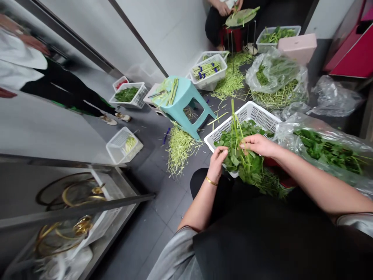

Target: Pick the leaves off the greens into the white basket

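Long-stemmed leafy greens (234,130) stand up between my hands, their pale green stems pointing away from me. My right hand (258,144) is closed, thumb and fingers pinching the stems. To the left, my left hand (217,161), with a gold bracelet at the wrist, is curled with its fingertips together against the leaves. What it pinches is too small to make out. Both hands are over the near side of a white slotted basket (264,113) holding more loose leaves. Further leafy sprigs (266,182) hang over my lap.
A turquoise stool (186,99) bears stalks. Trimmings (180,149) litter the floor. Clear plastic bags (279,76) of greens lie to the right. Beyond, a seated person's hands (227,7) work over a small round table (243,18). A metal shelf (128,202) stands left; a mirror-like wall reflects another person (64,85).
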Tool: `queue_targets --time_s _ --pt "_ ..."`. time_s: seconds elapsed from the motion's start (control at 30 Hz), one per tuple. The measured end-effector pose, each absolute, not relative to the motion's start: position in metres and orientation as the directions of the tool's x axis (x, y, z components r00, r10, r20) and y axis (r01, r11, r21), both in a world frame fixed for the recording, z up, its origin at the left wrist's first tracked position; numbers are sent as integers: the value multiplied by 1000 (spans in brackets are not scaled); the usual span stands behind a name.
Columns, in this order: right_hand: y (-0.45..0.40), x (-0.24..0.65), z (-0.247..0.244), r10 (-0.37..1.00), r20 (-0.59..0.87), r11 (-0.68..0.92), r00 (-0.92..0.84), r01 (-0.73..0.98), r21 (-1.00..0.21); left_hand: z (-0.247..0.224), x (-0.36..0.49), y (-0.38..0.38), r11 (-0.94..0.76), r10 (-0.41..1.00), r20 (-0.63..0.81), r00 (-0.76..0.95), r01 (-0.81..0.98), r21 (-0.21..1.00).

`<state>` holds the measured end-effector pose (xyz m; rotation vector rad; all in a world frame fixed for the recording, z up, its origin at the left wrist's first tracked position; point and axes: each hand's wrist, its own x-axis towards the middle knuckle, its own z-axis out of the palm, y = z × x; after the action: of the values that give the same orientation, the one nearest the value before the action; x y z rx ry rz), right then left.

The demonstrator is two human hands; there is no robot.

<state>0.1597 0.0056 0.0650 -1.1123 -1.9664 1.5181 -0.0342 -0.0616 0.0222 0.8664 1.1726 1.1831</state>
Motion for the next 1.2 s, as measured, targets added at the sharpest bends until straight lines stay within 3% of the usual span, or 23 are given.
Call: queue_targets --time_s 0.13,0.2,0.33,0.5,0.57,0.63,0.7,0.8,0.9,1.03,1.13,1.2 --pt "-16 177 68 823 -220 -6 -523 380 -925 42 -11 -55 -52 998 52 -20 25 998" --pt "-32 186 69 832 -238 10 -501 442 -897 52 3 -54 -97 994 93 56 63 993" --pt "-61 203 76 888 -110 201 -447 591 -781 61 23 -54 33 977 -31 210 -5 999" --pt "-75 225 86 837 -33 381 -545 626 -680 59 35 -57 194 888 -162 431 -30 981" --pt "-71 233 85 910 82 369 -406 706 -605 59 38 -59 214 841 -190 507 11 977" --pt "-67 239 83 966 180 257 -185 747 -613 59 41 -61 216 831 -200 519 31 976" --pt "-67 240 78 989 129 146 -75 672 -726 61 43 -63 210 869 -190 456 9 978" --pt "-77 233 67 951 -66 94 -303 484 -870 65 45 -64 176 928 -143 344 -69 982" --pt "-87 227 59 910 -100 76 -403 398 -914 66 45 -62 168 938 -122 325 -118 979" --pt "-84 239 61 973 -44 18 -225 267 -964 58 40 -59 197 962 -145 231 -219 956" --pt "-78 248 67 993 -99 -94 -65 73 -993 52 40 -59 176 977 -127 172 -309 935" --pt "-78 244 67 979 -169 -166 -118 34 -985 52 42 -60 171 977 -122 174 -300 939"
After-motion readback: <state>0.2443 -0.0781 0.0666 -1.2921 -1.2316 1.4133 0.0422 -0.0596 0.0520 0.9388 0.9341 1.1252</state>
